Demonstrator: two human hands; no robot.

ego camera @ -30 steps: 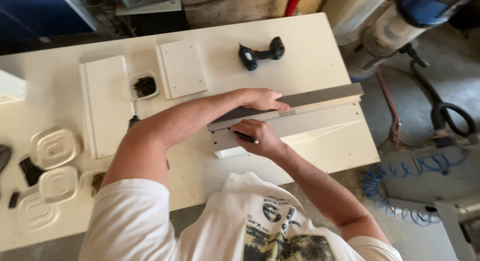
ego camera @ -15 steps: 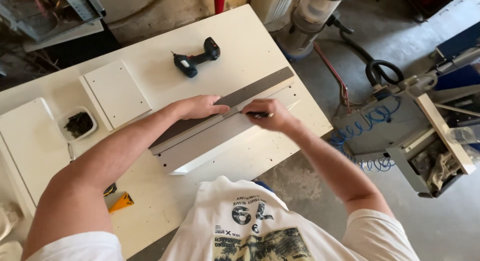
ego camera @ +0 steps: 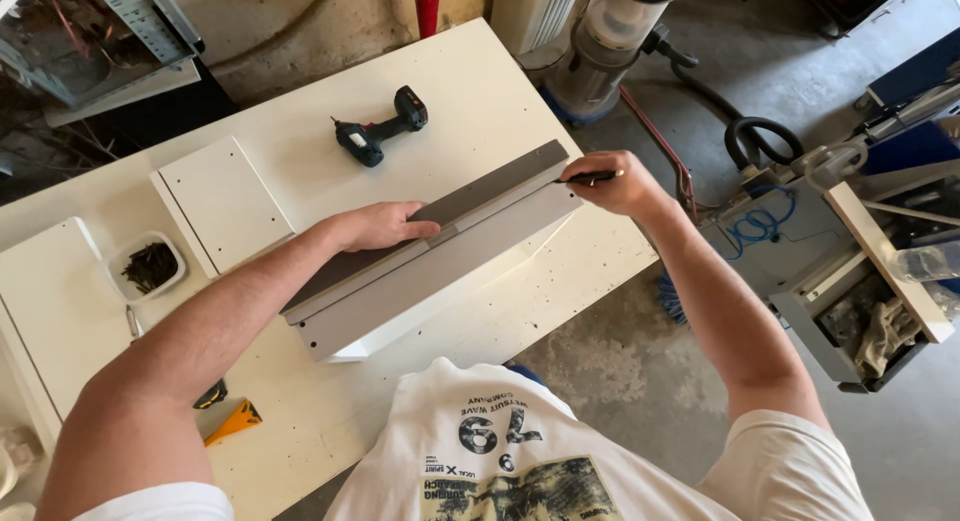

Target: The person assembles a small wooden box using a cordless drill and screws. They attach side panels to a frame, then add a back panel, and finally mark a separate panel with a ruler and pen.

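A long grey board lies across a white panel on the white workbench. A darker grey strip rests along its far edge. My left hand presses flat on the strip near its middle. My right hand is at the strip's right end and grips a dark pencil whose tip touches the board there.
A cordless drill lies on the bench beyond the board. A white square panel, a small tray of dark screws and an orange tool sit to the left. A shop vacuum with hose and machines stand right of the bench.
My right hand has slid with the pencil along the strip from its middle to its right end. The left hand stayed pressed on the strip. The camera view shifted.
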